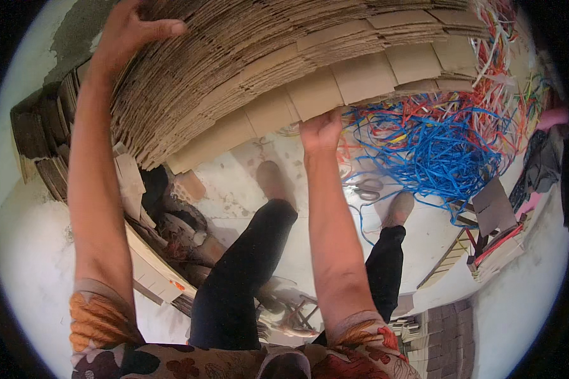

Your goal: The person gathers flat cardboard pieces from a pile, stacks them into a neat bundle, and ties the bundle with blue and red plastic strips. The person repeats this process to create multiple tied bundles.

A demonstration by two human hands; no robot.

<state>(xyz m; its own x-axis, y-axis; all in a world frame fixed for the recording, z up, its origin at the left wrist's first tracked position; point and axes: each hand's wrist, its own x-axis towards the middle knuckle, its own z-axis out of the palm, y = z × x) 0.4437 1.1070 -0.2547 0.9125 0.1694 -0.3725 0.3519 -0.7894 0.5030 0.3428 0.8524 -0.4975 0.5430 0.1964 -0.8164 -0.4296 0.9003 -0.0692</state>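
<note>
A big stack of brown cardboard sheets fans across the top of the view, its layers overlapping in slanted rows. My left hand rests at its upper left side, thumb stretched out over the cardboard edges; the other fingers are partly cut off by the frame's top. Under the stack's near lower edge, my right hand grips the bottom cardboard sheets from below, its fingers mostly hidden behind them. Both arms are stretched forward, the left one reaching farther.
A tangle of blue plastic strapping lies at the right, with red and white strips behind it. Scissors lie on the pale floor near my right foot. More cardboard piles stand at the left. A small wooden stool is at the right.
</note>
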